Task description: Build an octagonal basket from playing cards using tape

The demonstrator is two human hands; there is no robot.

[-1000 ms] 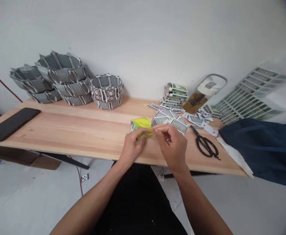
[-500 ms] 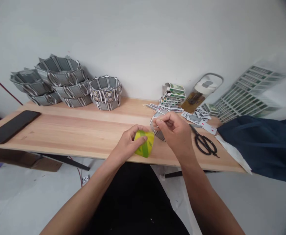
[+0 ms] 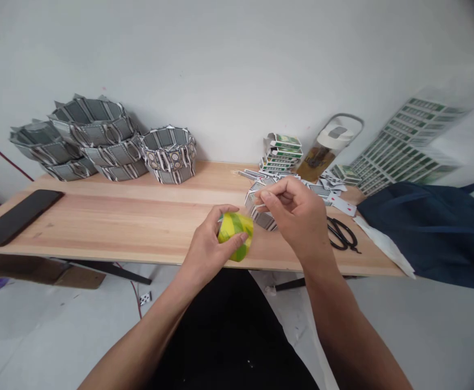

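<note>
Right hand (image 3: pixel 296 214) farther right (scissors (image 3: pixel 343 234) now partly behind it)

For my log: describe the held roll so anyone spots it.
Start at the wooden table, then its near edge, where the left hand grips a short roll. Its bright yellow surface with green bands sets it apart from the grey patterned piece just to its right.

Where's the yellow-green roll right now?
In the head view, the yellow-green roll is near the middle, held in the left hand by the front edge of the wooden table, left of the right hand.
</note>
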